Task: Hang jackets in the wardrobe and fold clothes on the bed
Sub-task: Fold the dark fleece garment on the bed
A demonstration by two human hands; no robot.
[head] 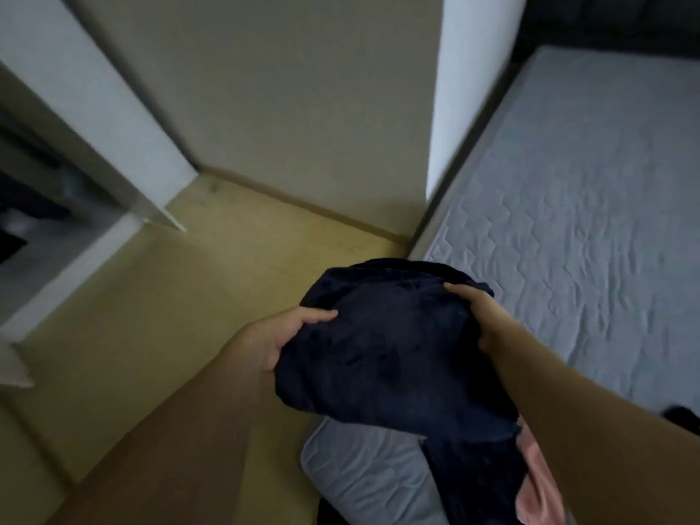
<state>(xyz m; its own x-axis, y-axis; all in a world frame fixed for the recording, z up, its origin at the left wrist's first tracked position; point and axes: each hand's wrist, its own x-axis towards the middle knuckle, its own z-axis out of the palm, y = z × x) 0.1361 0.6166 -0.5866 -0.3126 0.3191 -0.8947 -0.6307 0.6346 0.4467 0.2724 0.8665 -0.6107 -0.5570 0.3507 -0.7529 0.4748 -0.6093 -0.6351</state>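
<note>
Both forearms stretch out as the left hand [293,337] and right hand [479,316] clamp fingers on a dark navy garment [382,346], lifted off the bed [568,229], seemingly to carry it.

Open yellow floor [182,297] seen left of bed [568,221], passage bounded by beige wall [265,89] behind. Wardrobe door [94,119] swung into floor space at left. Mattress corner [360,467] blocked by draped dark garment [378,354]; wide mattress surface beyond left bare.
</note>
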